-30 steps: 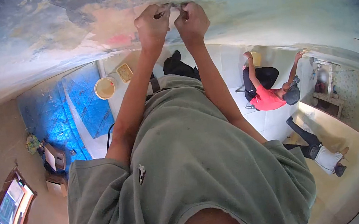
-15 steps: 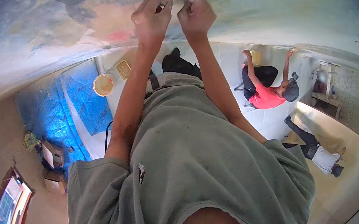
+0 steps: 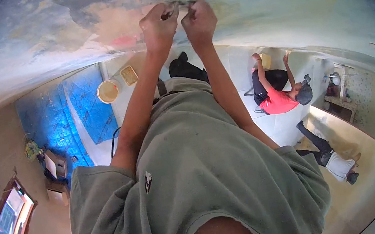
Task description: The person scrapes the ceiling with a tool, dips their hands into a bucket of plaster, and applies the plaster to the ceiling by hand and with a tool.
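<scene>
My left hand (image 3: pixel 159 27) and my right hand (image 3: pixel 199 22) are raised close together against the patchy painted wall (image 3: pixel 249 8) at the top of the view. Both have curled fingers that point toward each other. Between the fingertips lies something dark and thin, too small to make out, beside a dark smudge on the wall. A grey patch (image 3: pixel 85 4) and a pinkish area mark the wall to the left of my hands.
At the left are a round bucket (image 3: pixel 108 91), a rectangular tub (image 3: pixel 129 76), blue sheeting (image 3: pixel 49 122) and cardboard boxes (image 3: pixel 56 165). To the right, a person in red (image 3: pixel 278 102) sits by the wall; another person (image 3: pixel 337 165) is farther off.
My right hand has moved slightly left, closer to my left hand, and both are a little lower in view. The arm of the person in red has moved left along the wall.
</scene>
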{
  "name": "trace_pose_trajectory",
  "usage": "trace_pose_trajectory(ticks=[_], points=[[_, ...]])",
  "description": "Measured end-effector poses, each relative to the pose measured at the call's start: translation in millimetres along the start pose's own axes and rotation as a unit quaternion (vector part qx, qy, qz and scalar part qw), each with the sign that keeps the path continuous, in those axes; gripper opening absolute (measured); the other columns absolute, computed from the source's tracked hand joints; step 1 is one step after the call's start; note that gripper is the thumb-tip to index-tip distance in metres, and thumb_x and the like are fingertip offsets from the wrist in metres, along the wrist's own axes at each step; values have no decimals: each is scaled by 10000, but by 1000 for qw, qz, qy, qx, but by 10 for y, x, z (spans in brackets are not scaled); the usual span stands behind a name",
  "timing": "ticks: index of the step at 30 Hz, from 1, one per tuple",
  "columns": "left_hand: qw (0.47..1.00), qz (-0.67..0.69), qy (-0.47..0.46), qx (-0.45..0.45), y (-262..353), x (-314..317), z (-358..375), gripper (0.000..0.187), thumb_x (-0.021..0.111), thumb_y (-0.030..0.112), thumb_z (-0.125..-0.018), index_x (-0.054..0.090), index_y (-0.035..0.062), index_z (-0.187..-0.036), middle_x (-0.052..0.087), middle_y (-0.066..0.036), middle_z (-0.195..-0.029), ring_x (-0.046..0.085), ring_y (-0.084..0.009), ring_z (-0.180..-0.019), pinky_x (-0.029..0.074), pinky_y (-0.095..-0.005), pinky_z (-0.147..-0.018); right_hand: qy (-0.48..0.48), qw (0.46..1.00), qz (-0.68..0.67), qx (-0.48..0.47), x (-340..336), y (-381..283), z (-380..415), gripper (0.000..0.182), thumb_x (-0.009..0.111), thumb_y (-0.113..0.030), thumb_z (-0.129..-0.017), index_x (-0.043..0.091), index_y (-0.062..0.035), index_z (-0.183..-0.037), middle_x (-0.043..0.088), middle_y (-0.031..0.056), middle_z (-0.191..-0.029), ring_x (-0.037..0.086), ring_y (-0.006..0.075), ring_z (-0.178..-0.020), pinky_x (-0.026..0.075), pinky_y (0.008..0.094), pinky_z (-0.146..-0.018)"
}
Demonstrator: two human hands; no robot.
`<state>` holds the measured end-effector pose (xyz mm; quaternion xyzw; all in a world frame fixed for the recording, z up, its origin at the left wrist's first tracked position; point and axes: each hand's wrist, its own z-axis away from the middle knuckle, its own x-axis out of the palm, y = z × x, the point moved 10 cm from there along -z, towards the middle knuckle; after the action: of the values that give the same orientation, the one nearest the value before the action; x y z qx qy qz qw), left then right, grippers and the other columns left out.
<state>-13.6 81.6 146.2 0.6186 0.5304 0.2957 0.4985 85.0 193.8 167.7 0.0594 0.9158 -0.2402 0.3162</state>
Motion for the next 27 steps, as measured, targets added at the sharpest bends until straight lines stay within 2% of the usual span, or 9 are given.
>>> trace_pose_trajectory(ticks=[3,7,10,12,16,20,22,24,27], points=[[1000,-16,-20,-13,-31,-1,16,143,751,86,-731,644,-4,-761,627,-96,-671,553,-171,-516,458,-268,-519,-19,1000,-13,18,31,91,36,217,580,-7,-629,496,-98,-808,512,113,-705,522,354,-668,434,470,-540],[999,-42,2,26,310,-156,-83,140,744,91,-745,649,-6,-776,622,-101,-663,543,-158,-494,453,-267,-497,61,996,-20,-56,-361,-369,-291,218,577,-5,-623,499,-97,-805,516,100,-722,527,328,-691,438,434,-528],[999,26,-15,-11,232,-134,-147,147,745,103,-752,654,-8,-784,623,-109,-668,543,-147,-474,451,-277,-471,8,999,12,-31,-149,-297,-114,207,577,-5,-627,499,-97,-795,521,102,-727,523,323,-697,435,429,-529],[990,24,-64,-122,-113,-44,11,153,741,99,-759,648,-20,-785,623,-112,-671,536,-135,-452,440,-291,-442,2,1000,14,-18,-19,-163,53,203,576,-7,-622,502,-102,-786,522,102,-732,513,332,-681,425,445,-529],[995,-33,10,94,250,-164,-74,172,737,92,-755,615,-29,-759,614,-126,-675,534,-172,-423,433,-300,-431,26,999,-12,-21,-75,-148,-67,182,571,9,-627,507,-89,-765,528,94,-706,495,327,-657,407,437,-539],[999,44,-24,2,238,-156,-148,175,738,99,-747,606,-17,-741,621,-123,-701,559,-204,-462,449,-304,-460,39,996,-66,-50,-134,-268,-142,170,582,28,-632,486,-72,-729,524,84,-669,477,313,-638,387,426,-543],[1000,5,-15,4,53,-87,-78,160,734,103,-788,633,-13,-745,574,-32,-558,495,-62,-444,418,-237,-386,36,997,-16,-68,-53,-285,-118,184,579,38,-622,452,-68,-703,498,88,-644,475,312,-636,385,417,-542],[998,-17,-25,52,58,-77,-80,159,729,94,-794,626,-11,-736,581,-29,-561,492,-52,-444,413,-235,-392,4,1000,-18,2,-34,-191,-90,187,568,38,-620,426,-66,-683,473,95,-628,468,318,-633,379,424,-538],[995,14,15,99,412,-246,-129,123,738,67,-734,637,14,-780,638,-116,-739,623,-229,-588,494,-298,-547,35,998,-45,-35,-238,-358,-278,173,563,26,-638,421,-67,-669,474,99,-629,471,321,-627,382,426,-534]])
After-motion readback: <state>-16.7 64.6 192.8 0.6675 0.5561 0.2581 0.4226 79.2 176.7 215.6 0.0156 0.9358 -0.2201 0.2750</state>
